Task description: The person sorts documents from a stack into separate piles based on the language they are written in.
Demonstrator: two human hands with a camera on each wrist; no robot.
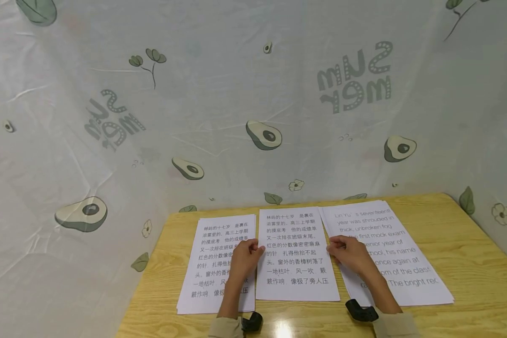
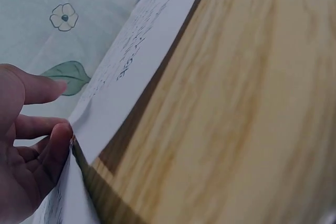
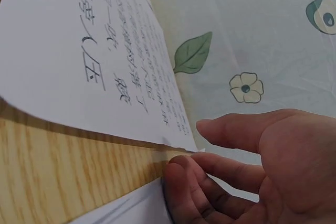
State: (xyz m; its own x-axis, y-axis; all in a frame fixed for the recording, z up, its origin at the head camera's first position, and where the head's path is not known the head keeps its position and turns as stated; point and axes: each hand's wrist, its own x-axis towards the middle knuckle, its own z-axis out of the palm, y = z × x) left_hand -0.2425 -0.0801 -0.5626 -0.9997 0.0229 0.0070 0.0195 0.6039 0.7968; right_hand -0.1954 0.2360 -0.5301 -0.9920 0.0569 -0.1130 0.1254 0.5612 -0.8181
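Note:
A white sheet with printed Chinese text (image 1: 295, 290) lies in the middle, between both hands. At its left edge is my left hand (image 1: 245, 258), over the right side of the left stack of Chinese-text sheets (image 1: 187, 304). In the left wrist view its bent fingertips (image 2: 64, 129) touch the paper's edge, thumb apart above them. My right hand (image 1: 351, 253) is at the middle sheet's right edge, over the English-text sheets (image 1: 405, 272). The right wrist view shows its index fingertip (image 3: 181, 161) at the paper's edge, thumb raised away from the fingers.
The papers lie in a row on a wood-grain table (image 1: 486, 277). Behind and beside it hangs a pale cloth (image 1: 219, 103) printed with avocados, leaves and flowers. Black devices (image 1: 361, 311) are worn at both wrists, next to beige sleeves (image 1: 397, 325).

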